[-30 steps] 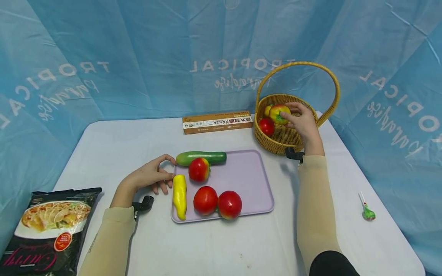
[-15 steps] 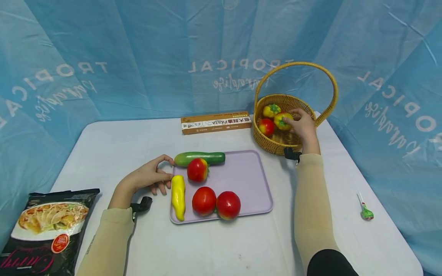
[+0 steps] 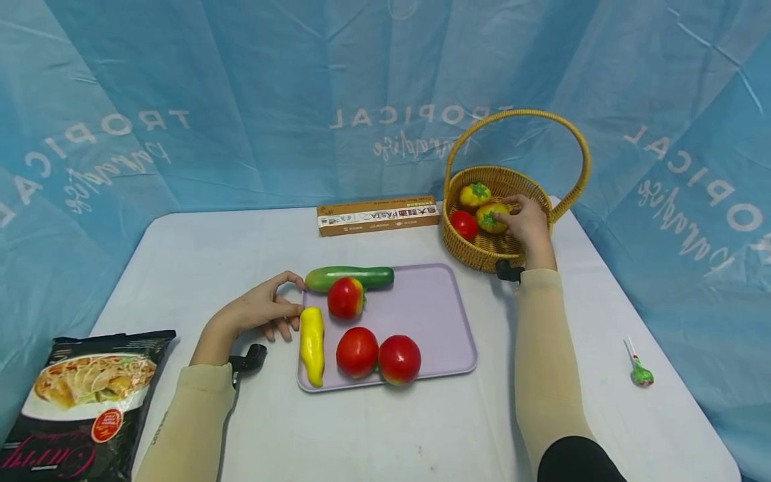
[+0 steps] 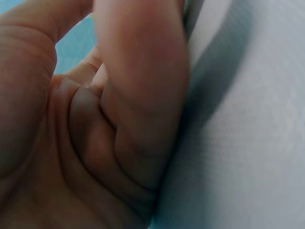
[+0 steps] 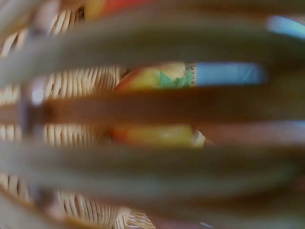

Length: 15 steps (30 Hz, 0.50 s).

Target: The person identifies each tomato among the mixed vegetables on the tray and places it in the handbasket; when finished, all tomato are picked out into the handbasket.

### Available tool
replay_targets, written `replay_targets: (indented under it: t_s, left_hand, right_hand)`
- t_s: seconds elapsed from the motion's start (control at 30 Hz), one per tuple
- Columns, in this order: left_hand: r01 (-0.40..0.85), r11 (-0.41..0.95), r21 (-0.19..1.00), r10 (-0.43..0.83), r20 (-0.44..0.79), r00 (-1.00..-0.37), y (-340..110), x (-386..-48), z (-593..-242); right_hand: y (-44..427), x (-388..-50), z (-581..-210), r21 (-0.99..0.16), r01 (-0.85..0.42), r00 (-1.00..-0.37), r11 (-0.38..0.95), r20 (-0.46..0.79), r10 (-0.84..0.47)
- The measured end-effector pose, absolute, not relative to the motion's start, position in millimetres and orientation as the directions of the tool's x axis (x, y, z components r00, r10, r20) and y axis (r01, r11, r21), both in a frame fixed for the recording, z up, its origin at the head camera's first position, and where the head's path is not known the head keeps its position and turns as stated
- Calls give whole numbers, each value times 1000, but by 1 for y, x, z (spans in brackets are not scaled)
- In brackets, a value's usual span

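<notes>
Head view bright, clear. Soft gray shadow on flat white table [image 3: 464, 428] left of right beige cloth sleeve [image 3: 545, 341]. Little shine on smooth round red fruit [image 3: 400, 359]. Left wrist view: bare left hand [image 4: 95, 136] dark, fuzzy. Right wrist view: close strips of yellow-brown woven basket [image 5: 143, 107] very blurry, round yellow-red pepper [image 5: 157, 136] fuzzy too.

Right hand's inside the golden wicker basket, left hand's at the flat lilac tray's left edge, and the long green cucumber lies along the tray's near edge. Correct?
Not quite: the long green cucumber lies along the far edge of the flat lilac tray, as the head view shows. The rest stands: right hand inside the golden wicker basket, left hand at the tray's left edge.
</notes>
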<state>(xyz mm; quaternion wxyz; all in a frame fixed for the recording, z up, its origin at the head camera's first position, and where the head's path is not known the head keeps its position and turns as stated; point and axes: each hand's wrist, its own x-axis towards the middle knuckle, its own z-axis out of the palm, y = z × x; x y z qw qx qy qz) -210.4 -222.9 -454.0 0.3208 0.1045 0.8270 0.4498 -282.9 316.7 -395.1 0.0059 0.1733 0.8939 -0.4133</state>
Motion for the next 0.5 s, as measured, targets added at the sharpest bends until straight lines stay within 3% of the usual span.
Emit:
replay_targets:
  t_s: [0.27, 0.5]
  left_hand:
    - [-114, 566, 817, 468, -432, -771, -224, -210, -454]
    - [-121, 562, 819, 465, -433, -772, -223, -209, -453]
  right_hand:
    - [317, -283, -394, -735, 305, -945, 606, -155, 288]
    - [317, -282, -388, -728, 192, -976, 658, -69, 208]
